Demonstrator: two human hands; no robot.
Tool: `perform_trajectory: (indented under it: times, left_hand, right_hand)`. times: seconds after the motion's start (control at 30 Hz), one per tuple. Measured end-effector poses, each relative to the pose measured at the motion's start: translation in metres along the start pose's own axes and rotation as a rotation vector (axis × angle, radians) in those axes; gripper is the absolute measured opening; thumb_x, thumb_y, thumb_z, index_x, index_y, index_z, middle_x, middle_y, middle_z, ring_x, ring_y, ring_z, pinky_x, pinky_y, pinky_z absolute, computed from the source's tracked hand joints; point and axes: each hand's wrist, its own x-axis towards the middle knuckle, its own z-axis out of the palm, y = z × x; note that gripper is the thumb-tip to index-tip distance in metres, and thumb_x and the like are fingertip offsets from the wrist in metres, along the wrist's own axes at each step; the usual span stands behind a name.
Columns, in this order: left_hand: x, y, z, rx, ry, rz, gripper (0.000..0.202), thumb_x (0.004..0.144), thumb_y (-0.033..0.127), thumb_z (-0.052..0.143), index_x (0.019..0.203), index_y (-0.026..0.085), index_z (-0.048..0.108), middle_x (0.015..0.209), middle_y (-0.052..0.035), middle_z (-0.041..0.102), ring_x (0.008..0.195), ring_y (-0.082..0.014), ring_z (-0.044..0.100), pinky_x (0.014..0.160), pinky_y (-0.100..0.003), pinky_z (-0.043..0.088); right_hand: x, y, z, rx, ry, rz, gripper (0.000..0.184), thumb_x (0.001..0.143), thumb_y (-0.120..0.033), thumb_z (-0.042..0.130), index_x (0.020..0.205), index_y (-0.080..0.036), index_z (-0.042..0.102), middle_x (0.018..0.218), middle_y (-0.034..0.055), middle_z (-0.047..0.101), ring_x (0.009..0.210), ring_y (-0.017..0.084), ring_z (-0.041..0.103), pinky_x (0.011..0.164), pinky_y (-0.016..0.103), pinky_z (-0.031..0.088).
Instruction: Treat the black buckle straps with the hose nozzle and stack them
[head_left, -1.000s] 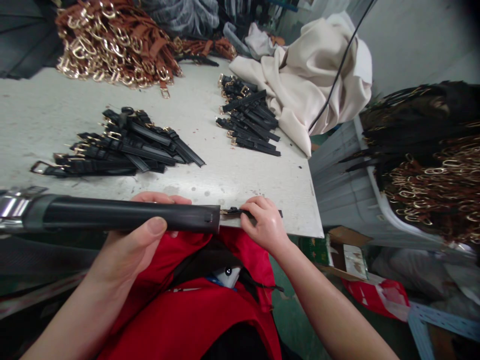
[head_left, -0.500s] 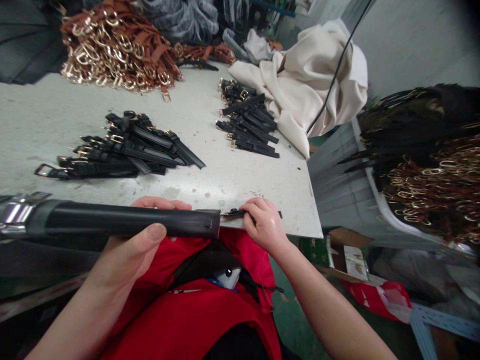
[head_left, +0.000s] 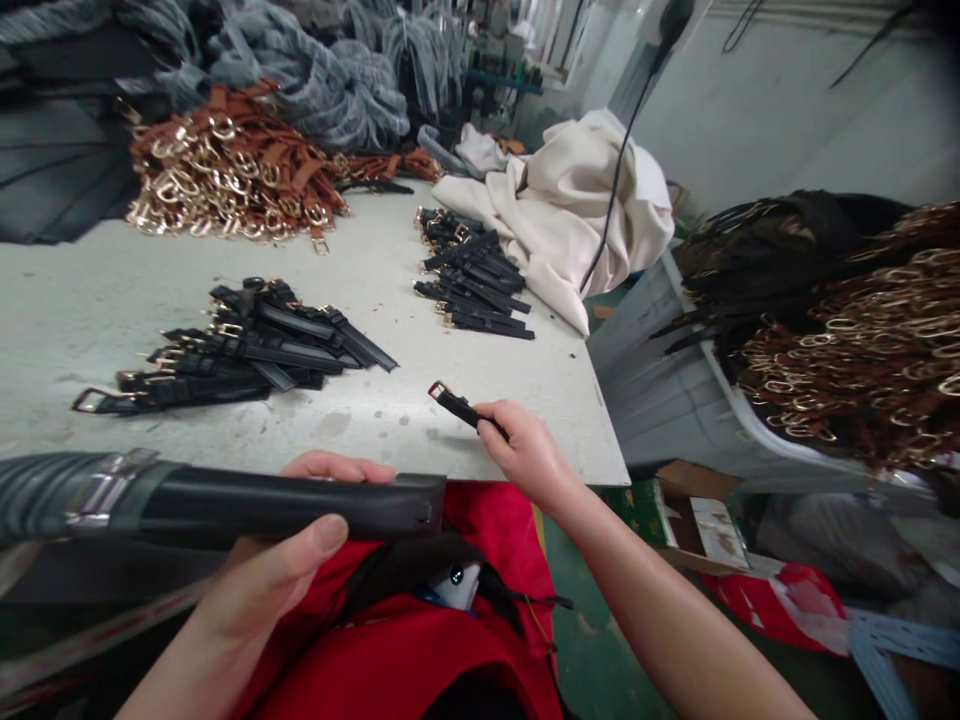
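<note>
My left hand (head_left: 300,540) is wrapped round a black hose nozzle (head_left: 277,503), thumb on the near side and fingers behind it. A metal clamp (head_left: 105,490) joins the nozzle to a grey ribbed hose (head_left: 45,495). Beyond the nozzle's open end, my right hand (head_left: 521,445) pinches a short black buckle strap (head_left: 459,405), its gold buckle pointing up and left over the table. The fingers cover the strap's other end. Black buckle straps lie in one pile (head_left: 247,345) at the left and a smaller pile (head_left: 476,275) farther right.
Brown straps with gold hardware (head_left: 232,175) are heaped at the back of the white table (head_left: 360,420). Cream fabric (head_left: 570,200) drapes over its right corner. A grey bin (head_left: 645,340) full of straps stands to the right, with an open carton (head_left: 697,520) below.
My right hand has drawn the strap away from the nozzle's mouth and lifted it, so its buckle now shows. My left hand still holds the nozzle. The view has tilted up.
</note>
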Motion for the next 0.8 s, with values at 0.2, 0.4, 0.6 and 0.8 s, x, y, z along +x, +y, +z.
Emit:
perform_trajectory:
  times: [0.2, 0.4, 0.6, 0.8]
  left_hand:
    - [0.004, -0.015, -0.001, -0.041, -0.127, -0.066, 0.045, 0.065, 0.036, 0.080, 0.107, 0.027, 0.071, 0.121, -0.0118, 0.068, 0.101, -0.0292, 0.066, 0.083, -0.037, 0.056]
    - [0.003, -0.015, -0.007, -0.121, -0.227, -0.141, 0.053, 0.067, 0.037, 0.079, 0.117, 0.024, 0.068, 0.102, -0.0108, 0.073, 0.098, -0.0309, 0.067, 0.086, -0.041, 0.054]
    - [0.005, -0.014, 0.002, -0.145, -0.159, -0.129, 0.052, 0.073, 0.036, 0.076, 0.122, 0.025, 0.065, 0.110, -0.0084, 0.072, 0.105, -0.0290, 0.065, 0.093, -0.040, 0.050]
    - [0.006, -0.020, 0.000, -0.199, -0.162, -0.202, 0.059, 0.072, 0.032, 0.077, 0.128, 0.021, 0.061, 0.107, -0.0096, 0.073, 0.098, -0.0275, 0.068, 0.089, -0.038, 0.051]
  right_hand:
    - [0.010, -0.044, -0.018, 0.271, -0.211, 0.007, 0.024, 0.089, -0.018, 0.049, 0.104, -0.023, 0.067, 0.096, 0.0021, 0.072, 0.088, 0.018, 0.065, 0.077, 0.031, 0.049]
    - [0.013, -0.054, -0.017, 0.344, -0.385, 0.024, 0.037, 0.088, -0.017, 0.051, 0.124, -0.022, 0.054, 0.098, 0.0025, 0.070, 0.088, 0.016, 0.064, 0.079, 0.031, 0.048]
    - [0.023, -0.047, -0.010, 0.243, -0.237, -0.042, 0.028, 0.085, -0.014, 0.054, 0.112, -0.022, 0.056, 0.103, 0.0046, 0.066, 0.093, 0.017, 0.061, 0.082, 0.034, 0.047]
    - [0.027, -0.046, -0.010, 0.268, -0.236, -0.134, 0.024, 0.087, -0.013, 0.049, 0.108, -0.023, 0.056, 0.104, 0.0046, 0.064, 0.095, 0.017, 0.059, 0.084, 0.034, 0.047]
